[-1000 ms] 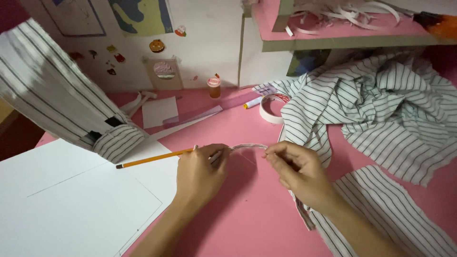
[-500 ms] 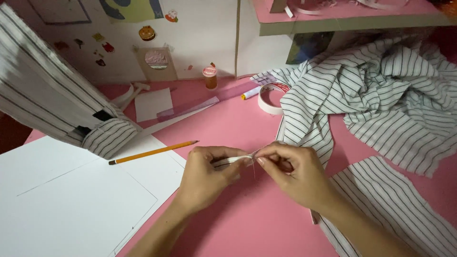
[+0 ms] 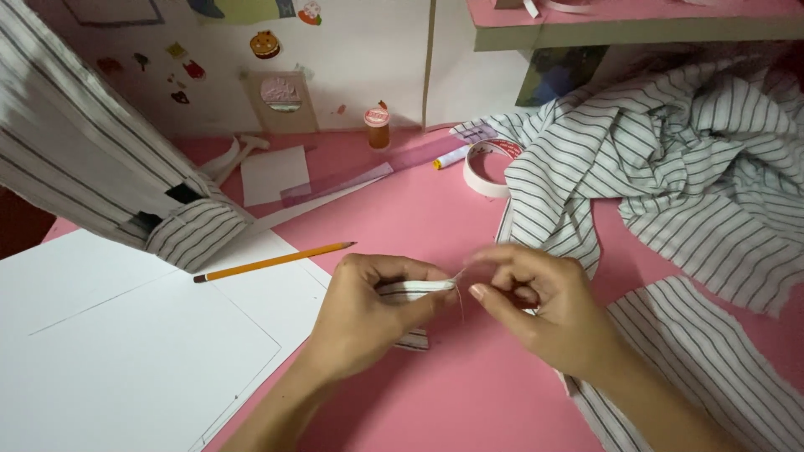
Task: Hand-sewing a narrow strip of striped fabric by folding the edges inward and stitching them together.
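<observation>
My left hand (image 3: 368, 310) pinches a small folded strip of striped fabric (image 3: 412, 290) just above the pink table (image 3: 435, 393). Its tip points right, toward my right hand (image 3: 536, 305). The right hand's thumb and forefinger are closed on a thin thread (image 3: 460, 295) that hangs from the strip's end. The two hands nearly touch at the middle of the view. A yellow pencil (image 3: 272, 261) lies to the left of my left hand, on a white paper sheet (image 3: 126, 351).
Striped cloth (image 3: 670, 167) is heaped at the right, with a cut piece (image 3: 695, 360) under my right forearm. A tape roll (image 3: 490, 167), a marker (image 3: 450, 157), a pink ruler (image 3: 368, 176) and a small bottle (image 3: 377, 127) lie near the back. A striped sleeve (image 3: 84, 167) hangs at left.
The hands drew together from holding the strip stretched apart. The strip is now folded in my left hand, and the right fingers have shifted to its thread. The camera moved closer.
</observation>
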